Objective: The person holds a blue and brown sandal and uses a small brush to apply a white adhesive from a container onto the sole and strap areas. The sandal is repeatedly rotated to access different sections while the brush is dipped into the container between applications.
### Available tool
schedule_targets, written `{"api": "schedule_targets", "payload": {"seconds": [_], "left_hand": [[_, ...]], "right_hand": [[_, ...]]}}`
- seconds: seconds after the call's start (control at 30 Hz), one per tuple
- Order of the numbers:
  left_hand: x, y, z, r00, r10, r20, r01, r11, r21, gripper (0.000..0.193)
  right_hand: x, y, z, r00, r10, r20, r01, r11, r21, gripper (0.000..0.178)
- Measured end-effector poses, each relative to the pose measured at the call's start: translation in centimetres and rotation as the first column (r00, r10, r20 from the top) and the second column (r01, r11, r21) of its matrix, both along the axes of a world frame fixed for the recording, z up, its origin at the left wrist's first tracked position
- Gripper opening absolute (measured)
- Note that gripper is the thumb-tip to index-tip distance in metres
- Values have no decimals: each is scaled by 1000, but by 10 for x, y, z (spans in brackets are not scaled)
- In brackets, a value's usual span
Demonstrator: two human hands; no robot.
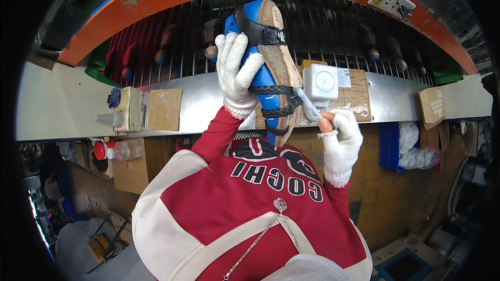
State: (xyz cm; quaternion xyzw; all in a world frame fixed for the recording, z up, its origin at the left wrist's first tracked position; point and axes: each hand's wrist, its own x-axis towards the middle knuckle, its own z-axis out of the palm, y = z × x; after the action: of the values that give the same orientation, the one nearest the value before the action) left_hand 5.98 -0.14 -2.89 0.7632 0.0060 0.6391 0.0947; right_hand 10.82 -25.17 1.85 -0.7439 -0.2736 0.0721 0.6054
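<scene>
Tan-soled, black-strapped sandal [279, 67] on blue plastic last [264, 77] gripped at 12 o'clock by white-gloved left hand [234, 70]; slim whitish applicator [308, 105] pinched at sandal's 4 o'clock by white-gloved right hand [342, 143]. Probably stiff, straps softer (best held by last).

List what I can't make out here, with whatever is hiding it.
All in the head view:
Sandal: far side, turned away from the camera.
White tool: gripped end, covered by the right hand.
Blue-tipped items: too small and dark for detail.
Clear bags: contents, veiled by crumpled plastic.
</scene>
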Motion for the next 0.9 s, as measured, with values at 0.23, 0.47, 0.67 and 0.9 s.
{"api": "schedule_targets", "payload": {"seconds": [0.23,0.47,0.67,0.9], "left_hand": [[-10,8,2,998,24,-66,-21,999,42,51],[-17,16,0,996,34,-83,-35,999,-9,53],[-21,17,1,996,26,-81,-29,999,-34,59],[-18,6,-2,995,72,-73,-79,992,-100,63]], "right_hand": [[12,16,3,932,-73,354,124,985,-124,15],[18,17,-9,959,66,274,-46,996,-81,16],[14,13,-16,962,147,231,-140,989,-49,16],[9,31,-28,998,8,70,-11,999,38,17]]}}
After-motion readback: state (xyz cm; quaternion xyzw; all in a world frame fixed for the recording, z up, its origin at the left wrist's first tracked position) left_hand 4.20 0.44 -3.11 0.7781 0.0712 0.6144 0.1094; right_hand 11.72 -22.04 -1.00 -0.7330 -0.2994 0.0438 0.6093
